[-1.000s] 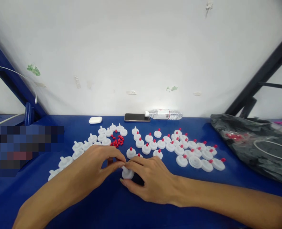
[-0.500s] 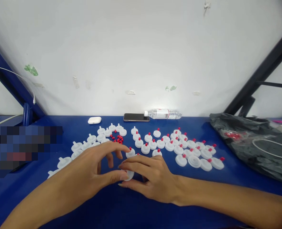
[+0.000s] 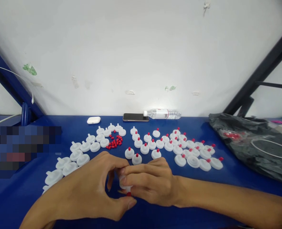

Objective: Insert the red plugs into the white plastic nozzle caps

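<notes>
Both hands meet at the front middle of the blue table. A white spouted lid (image 3: 128,189), mostly covered by fingers, points its spout and red tip toward me. My right hand (image 3: 154,181) is closed round the lid's disc. My left hand (image 3: 95,187) curves over it from the other side, its thumb against the red tip and its index finger at the far edge. Just beyond stand two white lids with red caps (image 3: 137,159). Left of them is a small heap of loose red caps (image 3: 114,143). White lids with bare spouts (image 3: 83,159) lie by my left forearm.
Several red-capped lids (image 3: 178,149) spread over the right side of the table. A phone (image 3: 135,117), a water bottle (image 3: 162,114) and a white earbud case (image 3: 93,120) lie along the wall. A dark plastic bag (image 3: 250,143) with a white cable is at the right.
The lid in my hands has tipped so that its red-tipped spout faces me. My left thumb has moved down and toward me onto the tip, and my right fingers have closed further over the disc.
</notes>
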A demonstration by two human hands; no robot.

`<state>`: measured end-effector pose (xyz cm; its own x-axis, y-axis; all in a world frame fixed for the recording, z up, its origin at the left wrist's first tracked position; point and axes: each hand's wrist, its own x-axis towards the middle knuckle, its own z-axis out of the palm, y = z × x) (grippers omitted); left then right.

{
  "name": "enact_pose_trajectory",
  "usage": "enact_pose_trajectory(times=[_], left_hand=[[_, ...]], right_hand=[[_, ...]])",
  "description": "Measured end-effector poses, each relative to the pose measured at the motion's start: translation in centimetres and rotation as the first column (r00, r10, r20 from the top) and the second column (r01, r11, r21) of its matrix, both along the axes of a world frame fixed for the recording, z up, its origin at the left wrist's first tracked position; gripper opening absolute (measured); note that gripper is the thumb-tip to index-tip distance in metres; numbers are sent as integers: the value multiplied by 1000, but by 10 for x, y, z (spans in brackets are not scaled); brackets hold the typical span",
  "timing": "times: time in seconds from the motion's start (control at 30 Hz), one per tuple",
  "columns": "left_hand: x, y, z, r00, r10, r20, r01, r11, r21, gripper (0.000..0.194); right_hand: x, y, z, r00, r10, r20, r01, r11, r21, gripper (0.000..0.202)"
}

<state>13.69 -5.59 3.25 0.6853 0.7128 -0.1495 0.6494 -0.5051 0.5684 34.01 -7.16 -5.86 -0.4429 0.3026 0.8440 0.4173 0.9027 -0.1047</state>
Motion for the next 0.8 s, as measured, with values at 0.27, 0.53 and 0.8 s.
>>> enact_pose_trajectory(times=[0.27, 0.53, 0.8], left_hand=[[2, -6, -2, 988, 13, -152, -8, 999, 32, 25], [-1, -12, -2, 992, 37, -119, -39, 999, -12, 15], [2, -8, 6, 1000, 19, -8, -20, 999, -44, 19]], right_hand=[[7, -3, 5, 993, 24, 119, -39, 991, 126, 19], [8, -5, 7, 987, -36, 159, 4, 981, 191, 14], [4, -4, 7, 995, -35, 95, 28, 997, 78, 16]])
